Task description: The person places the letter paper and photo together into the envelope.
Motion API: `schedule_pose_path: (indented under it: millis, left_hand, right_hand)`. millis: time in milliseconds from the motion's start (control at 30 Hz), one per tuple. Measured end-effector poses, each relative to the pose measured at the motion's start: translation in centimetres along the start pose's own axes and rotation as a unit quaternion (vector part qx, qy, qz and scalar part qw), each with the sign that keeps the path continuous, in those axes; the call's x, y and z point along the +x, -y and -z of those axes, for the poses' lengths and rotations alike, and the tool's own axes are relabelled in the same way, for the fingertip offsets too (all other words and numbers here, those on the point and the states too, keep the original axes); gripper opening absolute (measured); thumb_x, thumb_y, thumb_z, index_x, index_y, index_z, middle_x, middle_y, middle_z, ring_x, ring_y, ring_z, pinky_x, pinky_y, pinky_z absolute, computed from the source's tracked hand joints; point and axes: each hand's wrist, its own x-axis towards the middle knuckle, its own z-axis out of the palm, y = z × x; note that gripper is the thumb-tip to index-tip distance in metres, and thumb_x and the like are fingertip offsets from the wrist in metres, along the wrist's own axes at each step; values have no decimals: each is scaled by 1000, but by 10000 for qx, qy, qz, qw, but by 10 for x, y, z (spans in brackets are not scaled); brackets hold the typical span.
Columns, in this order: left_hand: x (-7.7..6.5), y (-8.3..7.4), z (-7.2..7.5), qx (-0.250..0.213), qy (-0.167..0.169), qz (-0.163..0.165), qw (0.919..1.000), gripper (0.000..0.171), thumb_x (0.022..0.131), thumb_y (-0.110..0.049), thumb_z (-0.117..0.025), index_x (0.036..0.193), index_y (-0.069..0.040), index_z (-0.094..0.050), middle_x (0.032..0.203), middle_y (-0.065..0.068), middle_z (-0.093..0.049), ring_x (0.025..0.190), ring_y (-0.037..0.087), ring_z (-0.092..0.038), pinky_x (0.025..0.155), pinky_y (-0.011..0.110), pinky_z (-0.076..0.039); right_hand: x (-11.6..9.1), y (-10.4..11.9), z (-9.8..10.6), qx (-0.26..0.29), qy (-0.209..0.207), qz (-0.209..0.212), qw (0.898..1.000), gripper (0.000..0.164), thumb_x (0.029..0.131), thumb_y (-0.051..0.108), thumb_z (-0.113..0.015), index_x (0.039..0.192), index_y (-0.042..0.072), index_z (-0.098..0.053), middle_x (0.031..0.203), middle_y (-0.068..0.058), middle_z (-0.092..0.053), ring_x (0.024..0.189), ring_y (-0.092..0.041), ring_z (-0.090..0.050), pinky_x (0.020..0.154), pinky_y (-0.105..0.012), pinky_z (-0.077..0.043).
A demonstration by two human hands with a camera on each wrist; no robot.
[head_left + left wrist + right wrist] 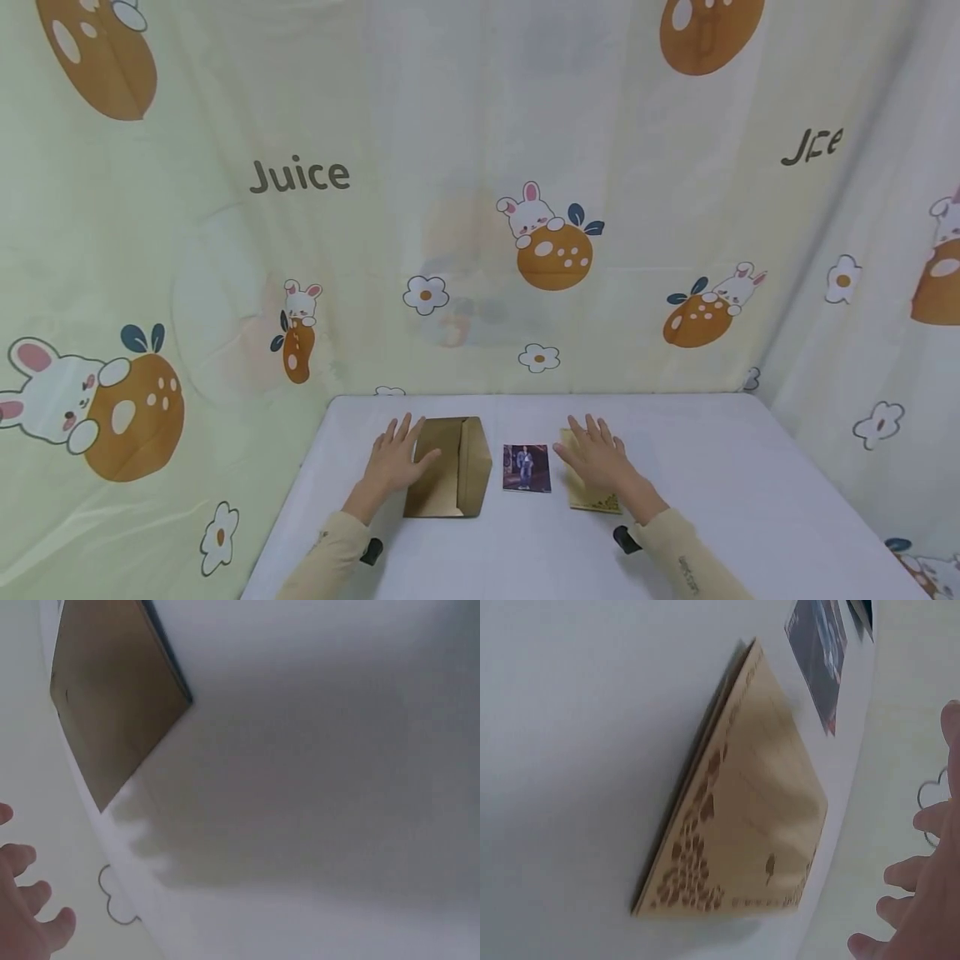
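Observation:
A gold-brown envelope [435, 479] lies on the white table with its flap open toward the right. My left hand [394, 457], fingers spread, hovers at its left side and overlaps its edge in the head view. To the right a folded tan card [582, 493] with brown leaf-like prints lies flat, partly hidden under my right hand [600, 460]. That hand is also spread and holds nothing; in the right wrist view it is raised clear of the card [742, 802]. Between the two lies a small photo [527, 468] of a standing person.
The white tabletop [720, 492] extends to both sides and toward me. A pale curtain [420, 167] printed with rabbits, oranges and flowers hangs behind the table and along its sides. Black straps [626, 539] sit at both wrists, by the beige sleeves.

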Motion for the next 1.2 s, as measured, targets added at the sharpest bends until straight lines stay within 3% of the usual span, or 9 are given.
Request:
schedule_pose_path:
  millis: [400, 700, 967, 1200]
  left_hand:
    - [-1, -16, -18, -90, 225, -121, 9996, 75, 99, -56, -51, 157, -12, -33, 165, 20, -25, 151, 49, -20, 116, 68, -22]
    - [0, -26, -25, -6, 389, -283, 9988, 73, 99, -54, -53, 157, -14, -34, 164, 22, -27, 151, 48, -22, 115, 67, -25]
    - [8, -27, -35, 336, 437, -348, 9979, 70, 100, -55, -50, 157, -18, -35, 164, 19, -28, 150, 48, -24, 115, 66, -27]
    - [9, -34, -40, 359, 620, -484, 9963, 67, 101, -53, -49, 156, -17, -38, 164, 16, -30, 150, 48, -25, 113, 65, -30]
  right_hand:
    - [14, 42, -36, -354, 113, 422, 9984, 78, 101, 60, -44, 159, 11, -27, 165, -26, -19, 153, -48, -14, 119, -68, -14]
    - [19, 80, -60, -283, 251, 1039, 9939, 78, 100, 59, -48, 157, 8, -33, 163, -24, -26, 152, -45, -20, 117, -66, -21]
    - [31, 108, -78, -602, 462, 1410, 9871, 71, 104, 50, -46, 157, 5, -31, 164, -22, -26, 153, -42, -21, 118, -66, -20]
    - [35, 116, -93, -955, 276, 1765, 9793, 60, 107, 37, -44, 155, 3, -35, 161, -23, -33, 149, -43, -31, 116, -63, -27]
